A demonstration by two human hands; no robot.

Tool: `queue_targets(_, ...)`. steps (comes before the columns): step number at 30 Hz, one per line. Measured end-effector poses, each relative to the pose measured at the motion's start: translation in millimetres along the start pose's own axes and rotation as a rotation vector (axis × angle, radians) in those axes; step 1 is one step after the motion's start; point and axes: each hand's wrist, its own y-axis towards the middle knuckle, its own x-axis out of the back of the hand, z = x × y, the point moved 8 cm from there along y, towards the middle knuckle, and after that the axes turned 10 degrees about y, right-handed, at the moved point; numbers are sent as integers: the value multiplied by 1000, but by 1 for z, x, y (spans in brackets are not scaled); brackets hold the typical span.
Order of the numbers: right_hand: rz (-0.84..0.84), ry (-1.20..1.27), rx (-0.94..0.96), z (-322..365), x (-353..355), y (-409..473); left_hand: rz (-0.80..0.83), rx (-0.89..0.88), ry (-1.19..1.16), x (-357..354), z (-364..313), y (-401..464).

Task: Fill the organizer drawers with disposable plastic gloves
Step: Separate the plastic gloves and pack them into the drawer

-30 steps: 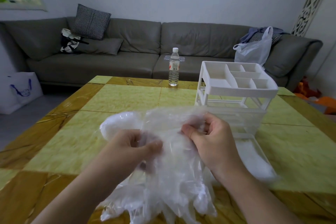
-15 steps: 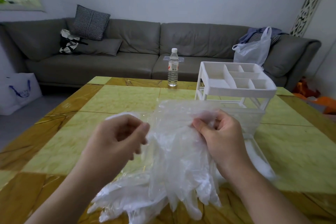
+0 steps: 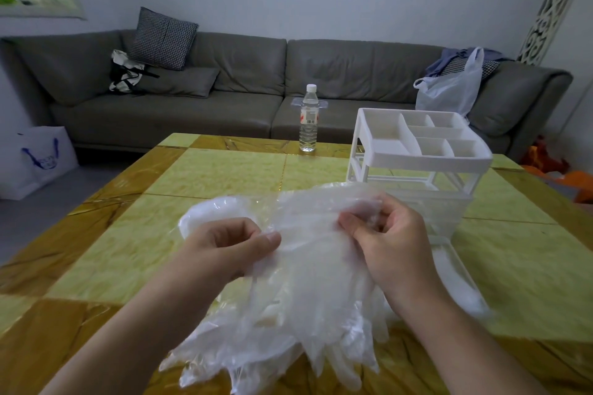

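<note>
The counter point(image 3: 205, 176), tiled yellow and amber, carries everything I'm working with. Toward its far right edge stands the white organizer point(image 3: 414, 151), its divided top tray showing nothing inside, and one clear drawer point(image 3: 455, 269) is pulled out toward the near right edge with what looks like some white plastic already in it. A water bottle point(image 3: 308, 119) stands at the far edge, well apart from my work. The bundle of gloves point(image 3: 308, 292) hangs between my hands above the near middle of the counter, fingers trailing down to the surface. A second ago my left hand point(image 3: 231, 247) had let go and hovered just beside the plastic; now its thumb and fingers pinch the bundle's left side again, while my right hand point(image 3: 385, 240) stays curled round the top edge, pinching it. With both hands holding again, I judge I'm separating off a portion to lay in the open drawer; no glove has gone in during this step yet.
</note>
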Motion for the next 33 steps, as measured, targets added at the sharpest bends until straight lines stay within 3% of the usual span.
queue_targets(9, 2, 78, -35, -4, 3, 1, -132, 26, -60, 28, 7, 4)
queue_targets(12, 18, 110, -66, -9, -1, 0, -171, -20, 39, 31, 6, 5)
queue_targets(16, 121, 141, -99, -12, -16, -6, -93, -4, 121, 11, 6, 4)
queue_targets(22, 264, 129, -126, -17, -32, -15, -190, -15, 80, -1, 4, 1)
queue_targets(26, 311, 221, -307, -25, -34, -19, -286, -48, 93, 6, -1, -1)
queue_targets(30, 456, -17, -253, -31, -36, -17, -401, -49, 28, 21, -2, -4)
queue_targets(33, 428, -139, -216, -31, -33, -15, -477, -45, 37, 32, -2, -6)
